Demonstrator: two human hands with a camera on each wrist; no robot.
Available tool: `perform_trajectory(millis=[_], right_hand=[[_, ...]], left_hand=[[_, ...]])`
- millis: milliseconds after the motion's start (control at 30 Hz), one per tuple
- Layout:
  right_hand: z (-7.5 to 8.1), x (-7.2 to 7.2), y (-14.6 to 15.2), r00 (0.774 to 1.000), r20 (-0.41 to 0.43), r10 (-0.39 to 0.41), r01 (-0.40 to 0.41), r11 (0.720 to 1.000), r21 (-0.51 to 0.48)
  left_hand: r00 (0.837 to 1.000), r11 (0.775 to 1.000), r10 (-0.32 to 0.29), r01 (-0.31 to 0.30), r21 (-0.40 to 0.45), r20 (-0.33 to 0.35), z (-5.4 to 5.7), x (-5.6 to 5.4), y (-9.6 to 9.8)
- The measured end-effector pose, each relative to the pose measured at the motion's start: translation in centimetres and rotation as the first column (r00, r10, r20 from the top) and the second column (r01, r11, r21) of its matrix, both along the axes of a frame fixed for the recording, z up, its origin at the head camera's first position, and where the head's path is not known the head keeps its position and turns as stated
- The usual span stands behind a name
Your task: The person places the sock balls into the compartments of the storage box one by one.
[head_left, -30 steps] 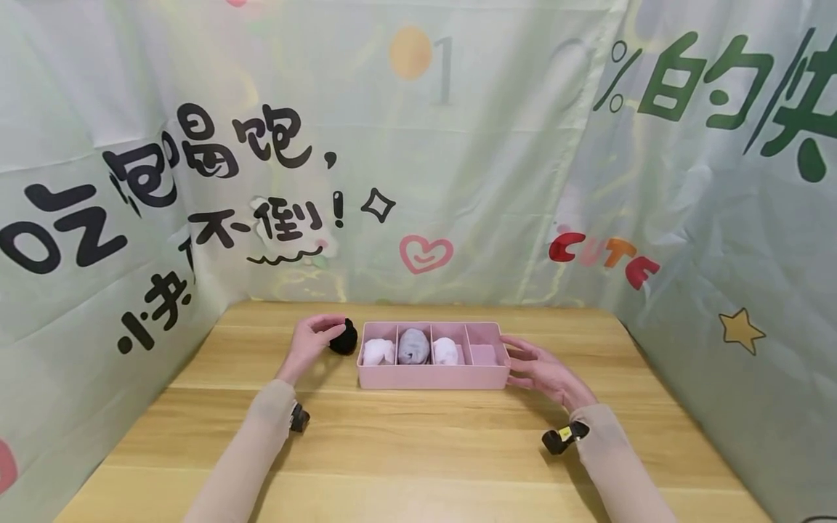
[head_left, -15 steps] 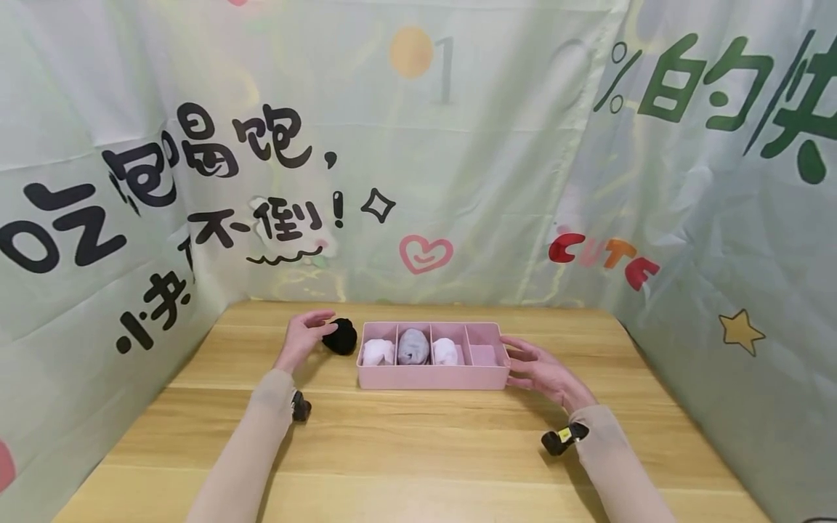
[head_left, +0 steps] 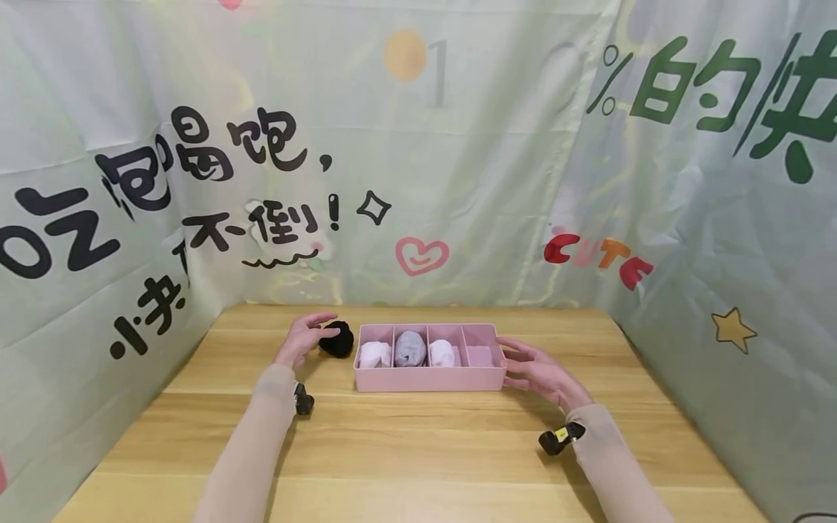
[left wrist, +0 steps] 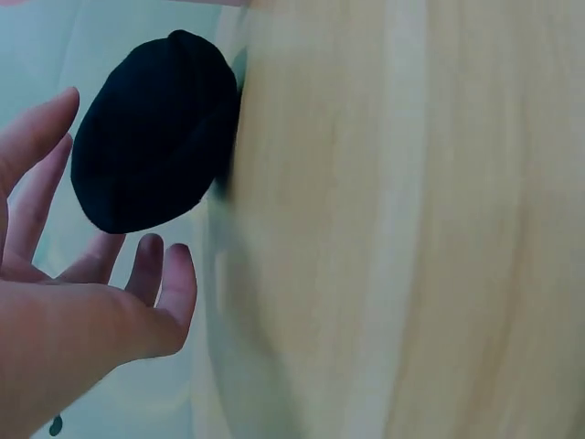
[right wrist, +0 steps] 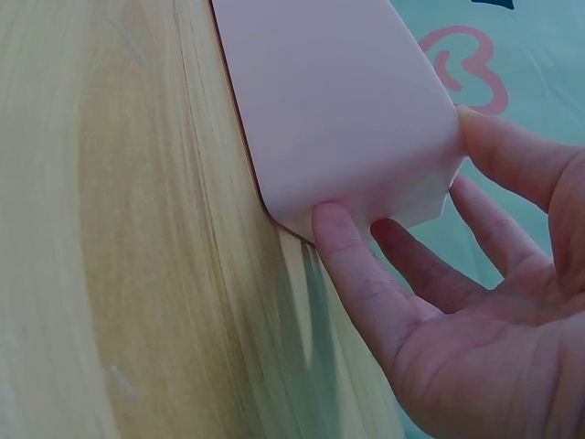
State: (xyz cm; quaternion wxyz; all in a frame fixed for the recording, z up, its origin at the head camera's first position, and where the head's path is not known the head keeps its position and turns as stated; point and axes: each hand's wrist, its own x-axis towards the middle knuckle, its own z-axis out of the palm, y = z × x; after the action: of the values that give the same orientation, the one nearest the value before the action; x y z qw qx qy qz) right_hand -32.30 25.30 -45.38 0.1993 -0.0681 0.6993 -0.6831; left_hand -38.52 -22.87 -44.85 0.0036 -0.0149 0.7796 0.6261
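A balled-up black sock point(head_left: 337, 340) lies on the table left of a pink divided box point(head_left: 428, 379). My left hand point(head_left: 304, 340) is just left of that sock, its fingers spread and loosely bent around its near side. In the left wrist view, the black sock point(left wrist: 151, 137) shows a folded edge, with my fingertips close to it. My right hand point(head_left: 539, 370) is at the box's right end; in the right wrist view its fingertips touch the pink end wall point(right wrist: 366, 197). Inside the box are rolled white point(head_left: 375, 354), grey point(head_left: 410, 349) and white point(head_left: 442, 353) socks, one per compartment.
The box's rightmost compartment point(head_left: 480, 356) shows its bare floor. A wooden table point(head_left: 418, 450) carries everything, closed in behind and at the sides by a printed cloth backdrop point(head_left: 484, 181). A dark cord point(head_left: 814, 516) shows at the lower right corner.
My left hand has let go of the black sock and drawn back slightly left, so more of the sock shows. My right hand has stayed at the box's end. The head view has shifted slightly.
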Motion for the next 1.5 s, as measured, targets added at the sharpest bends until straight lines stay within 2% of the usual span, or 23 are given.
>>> perform_trajectory(millis=[100,167,233,500,633,800,1000,1167,1333,1500], right_hand=[[0.0,0.0,-0.1,1.000,0.000,-0.009,0.009,1.000,0.004],[0.1,0.0,-0.1,1.000,0.000,-0.012,0.012,1.000,0.011],[0.2,0.1,-0.1,1.000,0.004,-0.017,0.017,1.000,0.013],[0.2,0.2,0.0,1.000,-0.003,-0.005,0.005,1.000,0.017],[0.1,0.3,-0.1,1.000,-0.005,-0.003,0.003,1.000,0.015],[0.0,0.2,-0.2,1.000,-0.002,0.002,-0.002,1.000,0.013],[0.1,0.2,-0.1,1.000,-0.002,-0.013,0.013,1.000,0.018],[0.3,0.2,-0.1,1.000,0.000,-0.019,0.019,1.000,0.013],[0.4,0.2,-0.2,1.000,0.004,-0.025,0.024,1.000,0.015],[0.2,0.3,0.0,1.000,0.004,-0.020,0.020,1.000,0.017]], left_hand=[[1.000,1.000,-0.010,0.010,0.025,0.006,-0.5,-0.4,0.2],[1.000,0.999,-0.006,0.006,0.034,0.002,-1.6,-1.2,0.2],[1.000,0.999,-0.017,0.016,0.037,0.011,-1.7,-1.2,0.4],[0.998,0.997,-0.063,0.062,0.037,0.025,-1.8,-1.2,1.2],[0.997,0.998,-0.069,0.069,-0.003,0.038,-2.0,-1.2,1.1],[0.996,0.997,-0.075,0.076,-0.010,0.038,-2.3,-1.2,0.7],[0.995,0.995,-0.098,0.098,-0.004,0.036,-1.9,-1.2,0.7],[0.995,0.995,-0.097,0.096,0.023,0.037,-1.6,-1.0,0.6],[0.996,0.996,-0.085,0.084,0.037,0.027,-1.9,-1.1,0.4],[0.999,0.998,-0.034,0.033,0.045,0.022,-2.2,-1.3,0.2]])
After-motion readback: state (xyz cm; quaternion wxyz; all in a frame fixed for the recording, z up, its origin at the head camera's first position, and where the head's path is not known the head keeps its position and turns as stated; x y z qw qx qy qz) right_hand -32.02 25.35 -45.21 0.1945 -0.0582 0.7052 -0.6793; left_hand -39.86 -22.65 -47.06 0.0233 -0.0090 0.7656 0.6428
